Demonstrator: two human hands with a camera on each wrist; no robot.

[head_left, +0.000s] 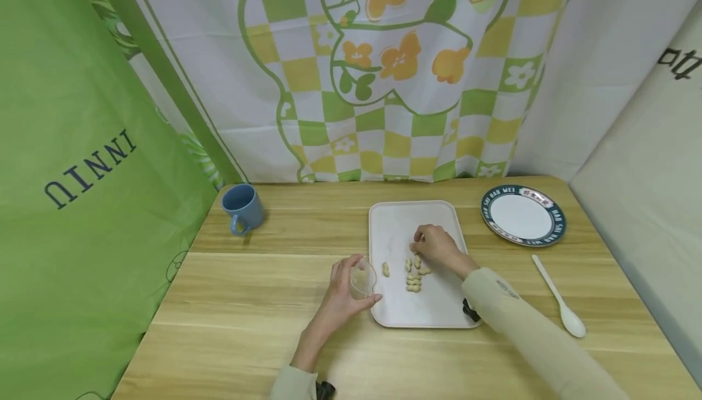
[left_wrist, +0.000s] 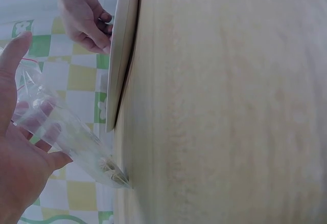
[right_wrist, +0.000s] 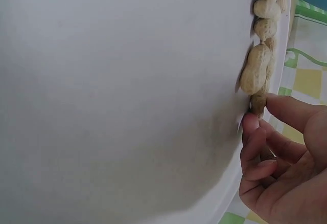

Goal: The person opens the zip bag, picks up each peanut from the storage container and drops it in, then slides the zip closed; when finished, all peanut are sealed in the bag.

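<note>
My left hand (head_left: 341, 293) holds a clear plastic bag (head_left: 362, 279) at the tray's left edge, thumb and fingers round its upper part. The left wrist view shows a red line near the mouth of the bag (left_wrist: 71, 127) and a few small tan pieces (left_wrist: 110, 169), too blurred to name, at its bottom. Over the white tray (head_left: 397, 226), my right hand (head_left: 439, 247) pinches a peanut (right_wrist: 258, 103) between thumb and fingertips. Several unshelled peanuts (head_left: 414, 282) lie nearby, some lined up in a short column. One peanut (head_left: 386, 269) lies apart to the left.
A blue mug (head_left: 243, 208) stands at the table's back left. To the tray's right are a white plate with a dark patterned rim (head_left: 493, 192) and a white spoon (head_left: 570, 321). A patterned curtain (head_left: 384, 144) hangs behind the wooden table (head_left: 230, 314).
</note>
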